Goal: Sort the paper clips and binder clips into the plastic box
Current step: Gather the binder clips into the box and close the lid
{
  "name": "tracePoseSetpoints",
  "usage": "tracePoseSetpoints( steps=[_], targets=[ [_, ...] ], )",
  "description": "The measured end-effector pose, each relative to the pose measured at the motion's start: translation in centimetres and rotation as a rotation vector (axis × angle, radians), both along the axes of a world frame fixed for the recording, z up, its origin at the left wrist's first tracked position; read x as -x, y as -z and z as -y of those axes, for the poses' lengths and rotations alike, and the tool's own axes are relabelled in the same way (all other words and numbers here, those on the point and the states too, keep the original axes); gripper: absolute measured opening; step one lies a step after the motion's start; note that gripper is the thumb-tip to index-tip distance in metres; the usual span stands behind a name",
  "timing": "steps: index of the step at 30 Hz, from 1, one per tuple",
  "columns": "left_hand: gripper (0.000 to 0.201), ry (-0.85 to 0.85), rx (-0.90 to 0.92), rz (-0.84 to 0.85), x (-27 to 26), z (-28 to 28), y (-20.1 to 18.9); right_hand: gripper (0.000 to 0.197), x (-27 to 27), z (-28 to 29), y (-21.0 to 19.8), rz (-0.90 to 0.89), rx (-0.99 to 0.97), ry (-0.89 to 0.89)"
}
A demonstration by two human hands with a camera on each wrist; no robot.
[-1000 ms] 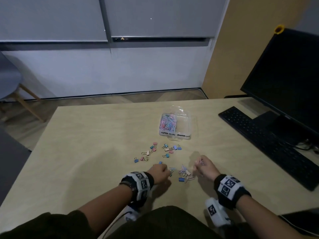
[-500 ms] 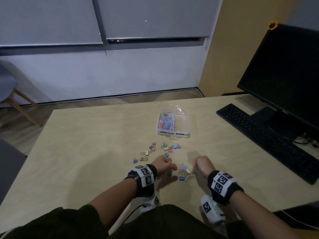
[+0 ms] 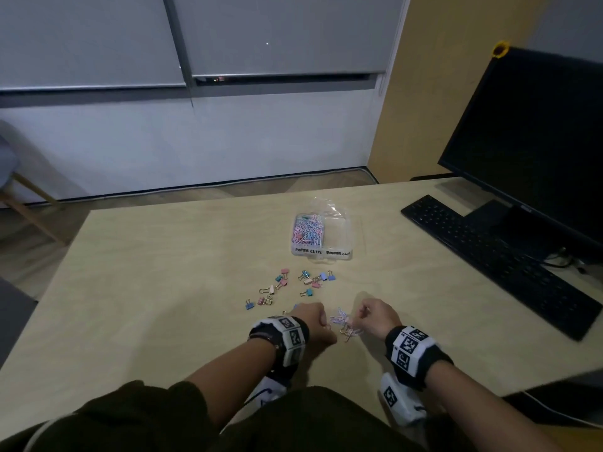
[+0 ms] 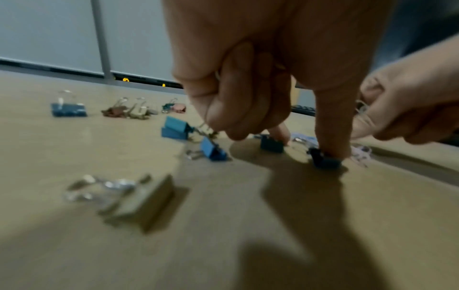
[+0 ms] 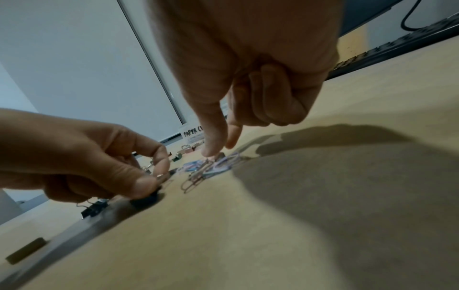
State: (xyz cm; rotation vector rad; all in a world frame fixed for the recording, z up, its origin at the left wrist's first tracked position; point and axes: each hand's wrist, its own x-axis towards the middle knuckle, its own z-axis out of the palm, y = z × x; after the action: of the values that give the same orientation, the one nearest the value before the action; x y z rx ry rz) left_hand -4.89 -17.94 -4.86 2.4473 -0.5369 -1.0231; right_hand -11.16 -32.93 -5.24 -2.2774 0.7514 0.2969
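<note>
The clear plastic box (image 3: 354, 236) stands mid-table with its lid back; its left compartment holds paper clips (image 3: 308, 231) and the right one looks bare. Loose binder clips (image 3: 282, 283) lie before it. My left hand (image 3: 324, 324) keeps binder clips in its curled fingers, and its thumb and forefinger press on two dark blue binder clips (image 4: 325, 160). My right hand (image 5: 221, 150) has wire paper clips in its curled fingers, while its thumb and forefinger touch a small pile of paper clips (image 5: 211, 166) lying between the hands.
A black keyboard (image 3: 496, 265) and a monitor (image 3: 535, 141) fill the table's right side. More binder clips (image 4: 174, 129) lie left of my left hand, and a beige one (image 4: 139, 202) lies nearer the table's front edge. A chair (image 3: 13, 177) stands beyond the left edge.
My left hand has shifted right, onto the blue binder clip beside the paper clip pile. My right hand has come down and left onto the pile, so the hands stand closer together.
</note>
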Motion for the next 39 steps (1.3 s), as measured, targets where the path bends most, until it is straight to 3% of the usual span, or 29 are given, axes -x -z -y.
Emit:
tracePoseSetpoints(
  steps=[6,9,13,16,19,27,29,33,39],
  targets=[
    [0.031,0.017,-0.003,-0.037,-2.1,-1.3,-0.7,0.027,0.1,0.8,0.1,-0.043,0.009,-0.029],
    [0.019,-0.008,0.003,0.073,-2.1,-1.1,-0.6,0.017,0.0,1.0,-0.2,-0.005,0.067,0.020],
    [0.029,0.091,-0.094,0.258,-1.6,-0.5,-0.3,0.023,0.2,0.9,-0.5,0.094,0.053,0.093],
    [0.027,0.130,-0.142,0.322,-1.7,0.0,-0.3,0.026,0.8,0.4,-1.0,0.022,-0.018,-0.023],
    [0.024,0.185,-0.207,0.342,-2.1,0.5,-0.4,0.029,1.4,0.5,-1.2,-0.048,0.029,-0.191],
    [0.031,0.285,-0.279,0.308,-2.6,0.8,-0.7,0.028,2.0,0.3,-0.9,0.018,0.107,-0.361],
    [0.031,0.191,-0.185,0.281,-2.7,0.7,-1.2,0.027,2.2,0.3,-0.8,0.032,0.102,-0.398],
    [0.025,-0.159,0.157,0.094,-3.3,0.8,-1.7,0.025,2.2,0.4,-0.6,0.028,0.144,-0.471],
    [0.028,-0.565,0.454,-0.446,-2.4,0.9,-2.5,0.017,2.2,0.5,0.4,0.012,0.190,-0.519]
  ],
)
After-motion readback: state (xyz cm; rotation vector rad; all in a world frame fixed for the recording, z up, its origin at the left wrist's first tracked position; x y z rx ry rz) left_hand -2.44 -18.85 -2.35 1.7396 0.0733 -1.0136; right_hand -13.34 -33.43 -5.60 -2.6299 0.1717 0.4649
